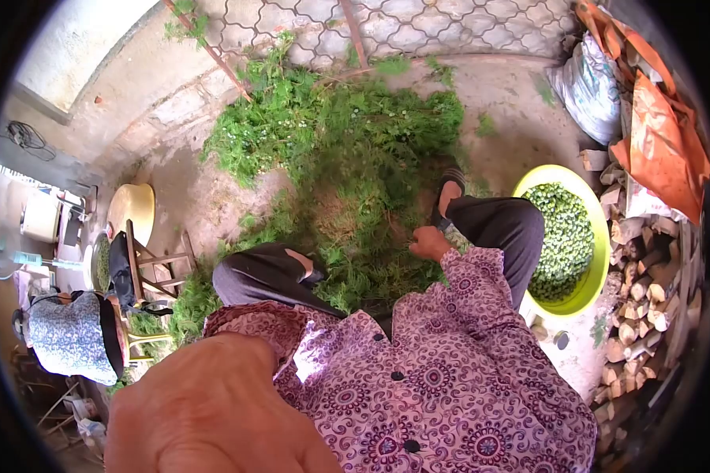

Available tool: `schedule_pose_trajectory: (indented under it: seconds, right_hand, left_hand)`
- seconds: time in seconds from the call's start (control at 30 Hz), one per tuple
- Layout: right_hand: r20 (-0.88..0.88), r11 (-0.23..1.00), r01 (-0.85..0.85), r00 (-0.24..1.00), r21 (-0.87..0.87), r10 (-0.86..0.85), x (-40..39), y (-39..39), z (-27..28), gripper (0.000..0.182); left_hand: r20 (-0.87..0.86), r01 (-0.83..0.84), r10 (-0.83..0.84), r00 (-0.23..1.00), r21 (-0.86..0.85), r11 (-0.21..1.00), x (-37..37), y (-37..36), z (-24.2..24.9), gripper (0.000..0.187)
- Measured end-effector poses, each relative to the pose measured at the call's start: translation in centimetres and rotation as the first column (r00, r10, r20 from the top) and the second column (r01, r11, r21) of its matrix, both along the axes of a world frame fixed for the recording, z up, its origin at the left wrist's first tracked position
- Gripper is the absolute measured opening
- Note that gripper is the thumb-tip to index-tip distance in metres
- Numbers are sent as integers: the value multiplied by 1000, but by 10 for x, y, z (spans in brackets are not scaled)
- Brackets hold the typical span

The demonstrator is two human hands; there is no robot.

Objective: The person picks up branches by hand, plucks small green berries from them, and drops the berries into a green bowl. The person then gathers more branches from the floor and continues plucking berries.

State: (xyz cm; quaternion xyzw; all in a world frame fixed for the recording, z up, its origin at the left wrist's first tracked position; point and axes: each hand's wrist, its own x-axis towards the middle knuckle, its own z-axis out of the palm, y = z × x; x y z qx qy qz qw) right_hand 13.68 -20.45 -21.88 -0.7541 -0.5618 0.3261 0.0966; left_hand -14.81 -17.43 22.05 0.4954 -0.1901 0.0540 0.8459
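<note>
My left hand (205,410) looms large at the bottom left, close to the camera. Its back and wrist show, while its fingers are out of sight. By the inner side of my right knee, my right hand (430,243) hovers over the greenery with its fingers curled in. Whatever it might hold is too small to tell. Between my feet lies a spread of feathery green branches (355,229). A denser heap of leafy branches with pale round fruits (292,130) lies beyond. To my right stands a yellow-green basin (599,268) holding many small green fruits (558,236).
Stacked split firewood (647,292) lines the right side, below an orange sheet (663,142) and a white sack (588,91). At left are a straw hat (132,213), a wooden stool (162,264), a cloth-covered chair (75,335) and a fan (4,252). A patterned metal grille (418,31) closes the back.
</note>
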Motion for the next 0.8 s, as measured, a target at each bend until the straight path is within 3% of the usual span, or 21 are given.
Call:
schedule_pose_trajectory:
  seconds: [0.17, 0.23, 0.27, 0.3, 0.33, 0.37, 0.4, 0.43, 0.47, 0.5, 0.57, 0.7, 0.77, 0.8]
  right_hand:
    - [-15, 995, -19, 1000, -102, 17, -1, 3, -37, 29]
    - [-39, 986, -22, 999, -165, 15, 2, 4, -36, 29]
    - [-73, 975, -33, 997, -220, 17, 4, 7, -36, 30]
    - [-66, 974, -27, 998, -226, 13, 5, 12, -34, 30]
    - [-35, 968, -66, 998, -242, 59, 5, 17, -34, 32]
    - [-5, 960, -104, 994, -260, 106, 6, 21, -34, 34]
    - [-2, 958, -101, 995, -267, 105, 9, 24, -45, 34]
    - [-117, 980, 12, 993, -198, -35, 11, 28, -57, 34]
    - [-237, 981, 133, 958, -142, -164, 14, 32, -67, 34]
    - [-234, 980, 132, 958, -149, -164, 13, 41, -53, 34]
    - [-164, 964, 218, 956, -155, -242, 14, 68, -24, 41]
    - [-87, 968, 43, 994, -248, -66, 30, 134, -12, 46]
    - [-169, 954, 275, 952, 117, -254, 23, 160, -10, 56]
    - [-173, 956, 270, 953, 118, -248, 21, 176, -10, 56]
  left_hand:
    - [320, -156, 131, 938, 52, 986, 8, 42, -21, 33]
    - [436, -523, 461, 773, 27, 852, 24, 68, -40, 34]
    - [427, -730, 641, 638, 71, 680, 33, 79, -50, 35]
    - [401, -854, 754, 520, 232, 466, 37, 92, -60, 37]
    - [409, -809, 769, 491, 541, 229, 34, 110, -69, 28]
    - [428, -639, 776, 464, 768, -41, 31, 127, -80, 31]
    - [513, -388, 736, 441, 849, -359, 36, 135, -92, 34]
    - [586, -77, 675, 449, 778, -624, 41, 142, -104, 38]
    - [550, 44, 655, 518, 747, -663, 41, 152, -117, 39]
    - [547, 44, 660, 515, 752, -658, 39, 161, -133, 39]
    - [192, 32, 857, 478, 971, -235, 30, 177, -166, 39]
    - [88, 218, 895, 438, 955, -200, 21, 190, -202, 25]
    - [50, 198, 890, 454, 968, -156, 18, 191, -197, 26]
    - [0, 187, 888, 459, 977, -97, 20, 193, -192, 35]
